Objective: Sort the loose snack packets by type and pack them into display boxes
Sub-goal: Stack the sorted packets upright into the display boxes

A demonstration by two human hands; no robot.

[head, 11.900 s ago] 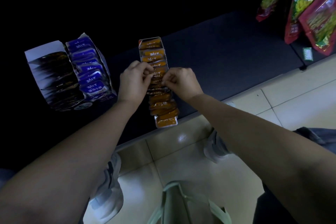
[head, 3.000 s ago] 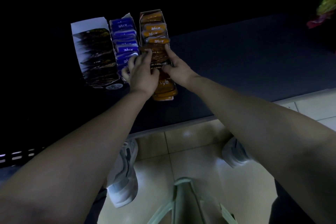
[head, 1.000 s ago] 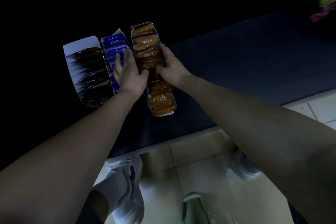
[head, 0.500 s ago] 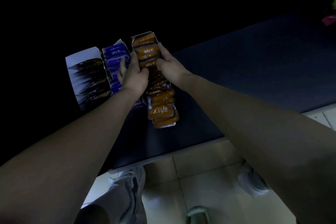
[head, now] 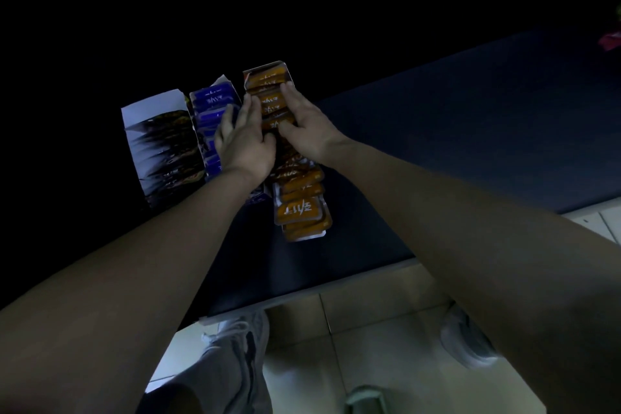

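1. The orange packets [head: 297, 210] lie in their narrow display box [head: 268, 65] on the dark shelf [head: 453, 144], near its front edge. There is open surface to your right, and the blue box [head: 211, 99] stands just beside on your left.
2. The packets are glossy, flat and overlapping; the box is thin card.
3. Your left hand [head: 243, 144] and right hand [head: 307, 129], fingers straight, press the row's two sides, as they did half a second ago.

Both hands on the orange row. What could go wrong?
1. The near orange packets sit heaped at the open end of the orange box; pressing by the left hand and right hand could spill them.
2. The left hand overlaps the blue packet box and may knock its row askew.
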